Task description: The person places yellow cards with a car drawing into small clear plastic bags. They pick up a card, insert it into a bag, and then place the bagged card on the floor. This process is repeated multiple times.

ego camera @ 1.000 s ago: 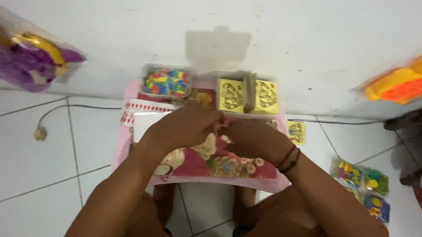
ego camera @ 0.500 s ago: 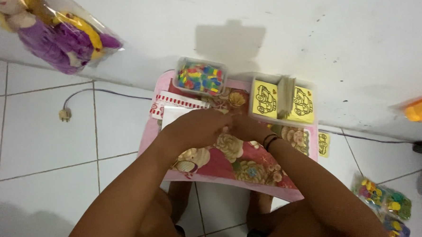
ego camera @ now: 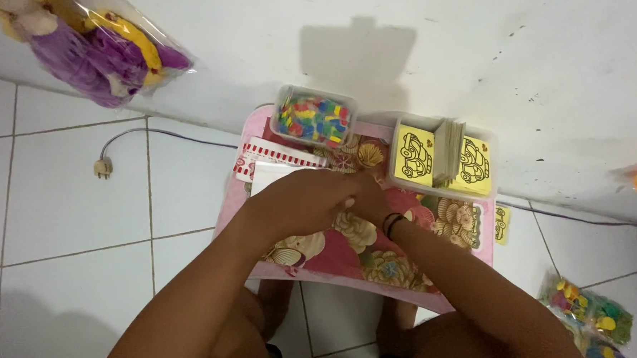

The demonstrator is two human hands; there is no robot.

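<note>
— Both hands together at the middle of the small pink table with a flowered top (ego camera: 343,262). Left hand (ego camera: 300,200) laid over the right hand (ego camera: 366,195), fingers curled and pressed close, on the near edge of a white paper packet with a red-and-white striped border (ego camera: 272,164).

— Pinching anything?

— Cannot tell. Fingertips hidden under the left hand's back. Black band on the right wrist, plainly seen.

— Around the hands?

— At 12 o'clock, a clear plastic tub of small multicoloured pieces (ego camera: 315,119), just beyond the packet. At 2 o'clock, a clear plastic box of yellow cards printed with black line drawings of cars (ego camera: 442,161), stacked upright. Another yellow card (ego camera: 502,224) half hidden behind the table's edge at 3 o'clock.

— Farther out?

— Bagged purple-and-yellow doll (ego camera: 81,36) at 10 o'clock, cut off by the frame. Bags of bright trinkets (ego camera: 591,320) at 4 o'clock, blurred.
</note>
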